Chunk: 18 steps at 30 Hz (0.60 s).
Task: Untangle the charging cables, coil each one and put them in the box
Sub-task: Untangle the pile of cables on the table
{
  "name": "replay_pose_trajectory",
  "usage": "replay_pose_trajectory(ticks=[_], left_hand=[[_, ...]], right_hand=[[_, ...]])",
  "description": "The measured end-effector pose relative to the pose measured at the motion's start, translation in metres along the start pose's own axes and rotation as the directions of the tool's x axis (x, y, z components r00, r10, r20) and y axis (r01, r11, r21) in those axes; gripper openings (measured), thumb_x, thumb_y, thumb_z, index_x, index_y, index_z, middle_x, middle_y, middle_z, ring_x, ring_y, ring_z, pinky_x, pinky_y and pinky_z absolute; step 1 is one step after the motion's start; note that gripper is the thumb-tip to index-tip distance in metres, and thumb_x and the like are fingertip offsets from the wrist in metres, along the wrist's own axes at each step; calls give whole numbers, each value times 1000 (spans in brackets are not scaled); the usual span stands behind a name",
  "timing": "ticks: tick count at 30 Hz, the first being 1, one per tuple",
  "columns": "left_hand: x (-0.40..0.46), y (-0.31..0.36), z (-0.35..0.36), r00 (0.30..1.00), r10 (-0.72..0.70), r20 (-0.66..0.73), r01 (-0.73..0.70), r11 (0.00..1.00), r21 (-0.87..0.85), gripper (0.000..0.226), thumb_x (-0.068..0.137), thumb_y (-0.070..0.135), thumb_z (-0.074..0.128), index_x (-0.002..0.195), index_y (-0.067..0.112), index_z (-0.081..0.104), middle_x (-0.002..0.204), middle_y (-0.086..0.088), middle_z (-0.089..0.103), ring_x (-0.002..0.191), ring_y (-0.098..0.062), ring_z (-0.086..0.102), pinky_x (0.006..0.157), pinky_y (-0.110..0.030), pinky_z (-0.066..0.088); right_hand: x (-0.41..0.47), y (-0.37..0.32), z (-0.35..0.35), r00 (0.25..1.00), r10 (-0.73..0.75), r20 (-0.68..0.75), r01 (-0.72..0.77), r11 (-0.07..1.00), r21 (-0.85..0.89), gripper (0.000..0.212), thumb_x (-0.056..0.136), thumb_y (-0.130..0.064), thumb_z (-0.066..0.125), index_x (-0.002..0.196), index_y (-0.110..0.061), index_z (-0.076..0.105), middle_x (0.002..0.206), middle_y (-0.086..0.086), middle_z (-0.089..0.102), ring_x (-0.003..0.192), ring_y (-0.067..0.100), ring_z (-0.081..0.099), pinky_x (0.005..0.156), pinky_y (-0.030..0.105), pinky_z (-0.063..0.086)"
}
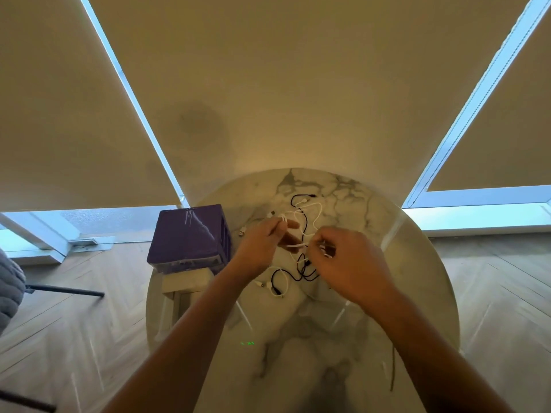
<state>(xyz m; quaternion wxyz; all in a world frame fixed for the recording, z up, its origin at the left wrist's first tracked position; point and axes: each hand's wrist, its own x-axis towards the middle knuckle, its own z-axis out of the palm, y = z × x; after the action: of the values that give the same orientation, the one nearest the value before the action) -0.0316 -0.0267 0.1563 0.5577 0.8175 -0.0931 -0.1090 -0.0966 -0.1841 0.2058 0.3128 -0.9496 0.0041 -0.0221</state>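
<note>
Near: round marble worktop (343, 338), both forearms reaching in.

Loose plug ends of black cable (293, 277) lie close to worktop centre, still looped through white cable (316, 210).

Right hand (343, 257) curled, fingers pinching white strand; left hand (262, 245) pinching same white cable a little farther off.

Risk: pulling hands apart while black loop crosses white strand likely tightens knot; hard tug may strain connectors or drag far ends off rim.

Far left: purple box (187, 236) overhangs worktop edge; snagged cable or elbow could tip it.
</note>
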Motion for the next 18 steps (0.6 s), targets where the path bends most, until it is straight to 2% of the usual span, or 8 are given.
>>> replay_pose_trajectory(ticks=[3, 5, 7, 9, 13, 14, 16, 18], left_hand=[[-5, 1, 0, 997, 18, 79, -17, 1000, -11, 34, 104, 20, 33, 101, 11, 66, 67, -2, 68, 64, -11, 64, 78, -27, 47], [-10, 6, 0, 992, 17, 124, -2, 993, -122, 36, 103, 17, 34, 100, 3, 67, 59, -2, 60, 60, -19, 56, 79, -28, 47], [-15, 11, -1, 987, 20, 162, 28, 959, -284, 36, 102, 16, 36, 93, 4, 68, 53, -1, 50, 58, -26, 45, 92, -38, 47], [-18, 15, 0, 981, 27, 194, 69, 878, -473, 33, 96, 18, 39, 83, 5, 66, 48, 1, 39, 51, -23, 36, 97, -42, 49], [-20, 24, 3, 967, 19, 256, 182, 654, -734, 44, 100, 23, 31, 67, 11, 56, 47, 4, 25, 41, -10, 24, 93, -41, 51], [-19, 25, 3, 963, 25, 269, 199, 609, -768, 47, 102, 25, 29, 64, 13, 54, 47, 5, 25, 40, -8, 23, 94, -41, 51], [-18, 26, 2, 960, 44, 278, 210, 543, -813, 44, 101, 27, 31, 64, 15, 51, 47, 7, 27, 39, -6, 23, 94, -40, 50], [-16, 25, 2, 963, 44, 264, 206, 509, -836, 38, 101, 27, 34, 67, 15, 49, 49, 7, 28, 39, -6, 24, 94, -39, 49]], right_hand=[[10, 4, -8, 996, -53, -75, 56, 998, 42, 17, 88, -35, 52, 78, -28, 64, 74, -12, 60, 67, 5, 54, 58, 24, 39], [17, 10, -7, 990, -70, -126, 87, 987, 135, 16, 89, -35, 53, 81, -29, 65, 79, -11, 59, 68, 6, 54, 60, 26, 41], [23, 17, -5, 981, -68, -180, 107, 970, 217, 14, 90, -39, 54, 90, -34, 67, 82, -11, 56, 71, 6, 53, 64, 27, 45], [26, 23, 0, 976, -57, -209, 115, 954, 278, 18, 90, -43, 55, 99, -37, 69, 81, -11, 53, 69, 5, 51, 65, 23, 44], [25, 29, 20, 973, -41, -228, 121, 928, 352, 22, 94, -37, 53, 111, -40, 68, 90, -13, 59, 76, -2, 54, 68, 11, 40], [23, 31, 27, 977, -38, -211, 114, 926, 359, 23, 96, -36, 51, 114, -39, 66, 95, -12, 61, 82, -2, 56, 73, 14, 44], [18, 36, 40, 983, -47, -175, 107, 931, 349, 28, 98, -35, 45, 119, -33, 64, 104, -7, 64, 91, 6, 60, 81, 33, 52], [12, 38, 46, 984, -56, -167, 107, 943, 315, 37, 96, -44, 38, 118, -30, 63, 104, -6, 65, 91, 11, 62, 79, 42, 52]])
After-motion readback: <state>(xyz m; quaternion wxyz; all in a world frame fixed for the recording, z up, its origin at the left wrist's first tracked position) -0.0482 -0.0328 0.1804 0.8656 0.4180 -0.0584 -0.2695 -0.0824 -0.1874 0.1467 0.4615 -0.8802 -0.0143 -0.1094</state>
